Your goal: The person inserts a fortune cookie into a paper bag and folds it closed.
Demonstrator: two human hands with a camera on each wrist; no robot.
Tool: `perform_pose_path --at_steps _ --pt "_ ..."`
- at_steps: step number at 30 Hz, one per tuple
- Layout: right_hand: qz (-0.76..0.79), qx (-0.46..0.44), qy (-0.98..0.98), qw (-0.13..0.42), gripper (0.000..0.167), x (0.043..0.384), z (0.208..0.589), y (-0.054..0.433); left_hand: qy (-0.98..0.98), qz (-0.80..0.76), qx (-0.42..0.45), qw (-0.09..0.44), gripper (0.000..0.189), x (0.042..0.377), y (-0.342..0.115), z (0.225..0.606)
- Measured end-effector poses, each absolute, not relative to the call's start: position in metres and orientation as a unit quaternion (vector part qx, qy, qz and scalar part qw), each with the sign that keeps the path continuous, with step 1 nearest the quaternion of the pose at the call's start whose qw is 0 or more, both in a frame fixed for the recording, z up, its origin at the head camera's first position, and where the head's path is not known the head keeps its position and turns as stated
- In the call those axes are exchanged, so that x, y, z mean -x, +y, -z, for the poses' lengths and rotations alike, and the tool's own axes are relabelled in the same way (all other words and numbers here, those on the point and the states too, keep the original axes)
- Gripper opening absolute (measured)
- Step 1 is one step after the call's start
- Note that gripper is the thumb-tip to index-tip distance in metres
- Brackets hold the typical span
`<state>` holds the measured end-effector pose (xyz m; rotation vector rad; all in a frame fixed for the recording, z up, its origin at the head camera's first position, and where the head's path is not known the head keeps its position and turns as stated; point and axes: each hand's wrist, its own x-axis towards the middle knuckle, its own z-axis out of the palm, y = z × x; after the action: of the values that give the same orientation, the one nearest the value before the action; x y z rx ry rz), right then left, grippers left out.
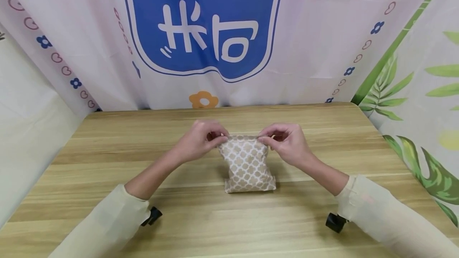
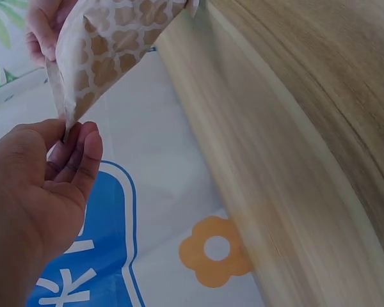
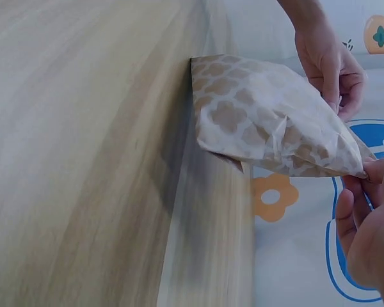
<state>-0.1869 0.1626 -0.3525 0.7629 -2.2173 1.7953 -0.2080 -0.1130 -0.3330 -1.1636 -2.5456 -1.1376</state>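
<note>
A tan paper bag (image 1: 247, 162) with a white lattice pattern stands on the wooden table, its top edge folded over and its body bulging. My left hand (image 1: 201, 140) pinches the left end of that fold between thumb and fingers. At the opposite end, the right hand (image 1: 287, 142) pinches the other corner in the same way. In the left wrist view the left hand (image 2: 41, 179) grips the bag's corner (image 2: 109, 51). The right wrist view shows the bag's bottom (image 3: 243, 115) on the table and the right hand (image 3: 371, 224) at its top corner. What the bag contains is hidden.
The wood-grain table (image 1: 161, 222) reaches back to a white printed curtain (image 1: 308, 43) with a blue sign and an orange flower (image 1: 203, 100). A leaf-patterned cloth (image 1: 430, 130) hangs at the right. Black wrist mounts (image 1: 335, 222) sit beneath both sleeves.
</note>
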Motion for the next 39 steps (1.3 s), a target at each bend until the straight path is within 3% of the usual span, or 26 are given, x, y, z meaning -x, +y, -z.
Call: perform_pose_path --at_steps 15,24,32,39 --pt "-0.605 -0.256 -0.748 0.092 0.006 0.189 0.353 0.163 -0.827 0.404 0.389 0.036 0.015 0.208 -0.122 0.33" --pt "-0.612 -0.257 -0.742 0.094 0.008 0.19 0.354 0.162 -0.838 0.376 0.39 0.064 0.02 0.211 -0.117 0.332" --pt "-0.614 -0.26 -0.739 0.096 0.002 0.191 0.356 0.16 -0.845 0.308 0.423 0.109 0.008 0.209 -0.095 0.324" --pt "-0.602 -0.248 -0.753 0.1 0.005 0.191 0.357 0.162 -0.87 0.27 0.4 0.102 0.008 0.205 -0.08 0.319"
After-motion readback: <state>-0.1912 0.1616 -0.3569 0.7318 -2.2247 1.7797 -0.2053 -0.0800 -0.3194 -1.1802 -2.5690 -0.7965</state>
